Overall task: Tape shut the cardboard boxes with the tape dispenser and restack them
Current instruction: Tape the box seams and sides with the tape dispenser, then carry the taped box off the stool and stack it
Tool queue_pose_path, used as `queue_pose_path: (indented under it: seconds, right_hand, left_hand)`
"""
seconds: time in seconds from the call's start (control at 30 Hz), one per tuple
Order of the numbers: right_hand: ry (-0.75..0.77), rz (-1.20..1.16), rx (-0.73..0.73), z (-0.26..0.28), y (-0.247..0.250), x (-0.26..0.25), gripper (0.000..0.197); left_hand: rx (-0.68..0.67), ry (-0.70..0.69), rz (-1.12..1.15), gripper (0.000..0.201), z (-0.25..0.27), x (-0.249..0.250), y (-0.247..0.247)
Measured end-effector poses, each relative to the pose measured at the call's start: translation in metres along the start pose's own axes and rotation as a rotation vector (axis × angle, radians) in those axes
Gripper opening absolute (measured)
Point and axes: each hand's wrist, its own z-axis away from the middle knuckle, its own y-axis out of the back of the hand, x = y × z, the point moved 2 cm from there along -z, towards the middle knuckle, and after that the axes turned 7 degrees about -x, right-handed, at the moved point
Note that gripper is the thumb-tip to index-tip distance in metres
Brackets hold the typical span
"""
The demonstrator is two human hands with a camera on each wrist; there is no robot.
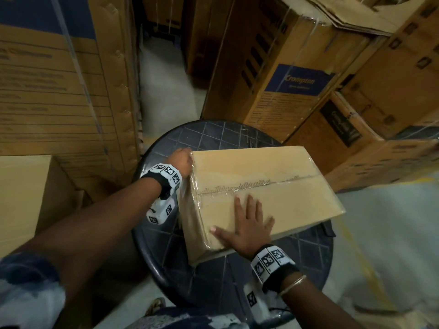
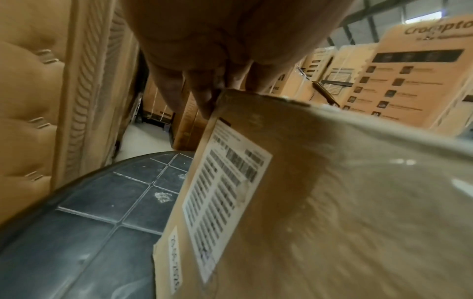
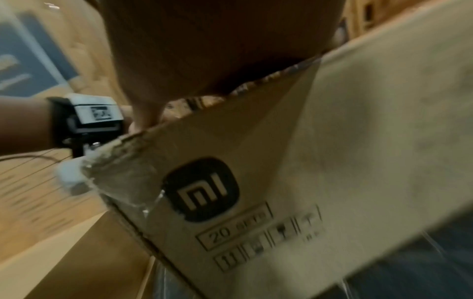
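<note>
- Pressing down on the cardboard box, we keep our right hand flat on its top, with the fingers straight and spread, close to the near left corner.
- Our left hand is at the far left corner of the box; its fingers curl around the top edge there and grip it.
- We see the box lying on the round dark counter, which has a pattern of squares.
- Clear tape runs along the middle seam of the top, and the flaps are closed.
- On the left end of the box there is a white label with barcodes, and on the near side a black logo.
- Big cardboard cartons stand on the floor around the counter, some with a blue printed panel.
</note>
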Motion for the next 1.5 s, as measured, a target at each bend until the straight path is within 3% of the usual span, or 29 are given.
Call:
queue_pose_path:
  seconds: [0.13, 0.37, 0.53, 0.63, 0.83, 0.93, 1.23, 1.37, 1.5]
  right_hand:
    - [-0.037, -0.057, 0.032, -0.002, -0.012, 0.009, 0.106]
    - [0.070, -0.052, 0.099, -0.004, -0.015, 0.029, 0.104]
    - [0.136, 0.002, 0.107, -0.002, -0.010, 0.045, 0.084]
    - [0.152, 0.001, 0.150, 0.000, -0.008, 0.056, 0.080]
    - [-0.115, -0.318, 0.170, 0.028, -0.018, 0.085, 0.106]
    - [-0.034, -0.554, 0.166, 0.045, -0.026, 0.107, 0.103]
    - [0.211, -0.532, 0.121, 0.044, -0.015, 0.170, 0.092]
    - [0.071, -0.665, 0.184, 0.054, -0.020, 0.183, 0.095]
    - [0.025, -0.856, 0.169, 0.066, -0.051, 0.182, 0.093]
  left_hand:
    - [0.061, -0.029, 0.040, 0.033, 0.002, -0.006, 0.000]
    - [0.126, 0.124, 0.127, 0.036, 0.019, -0.019, 0.000]
    - [0.155, 0.159, 0.106, 0.042, 0.046, -0.036, -0.006]
    - [0.159, 0.194, 0.077, 0.036, 0.064, -0.037, -0.010]
    - [0.169, 0.302, 0.000, 0.029, 0.113, -0.024, -0.028]
    - [0.195, 0.337, -0.018, 0.031, 0.147, -0.014, -0.044]
    - [0.225, 0.368, 0.148, 0.036, 0.236, 0.019, -0.101]
    - [0.215, 0.378, 0.172, 0.035, 0.256, 0.038, -0.119]
    - [0.104, 0.397, 0.179, 0.046, 0.247, 0.054, -0.121]
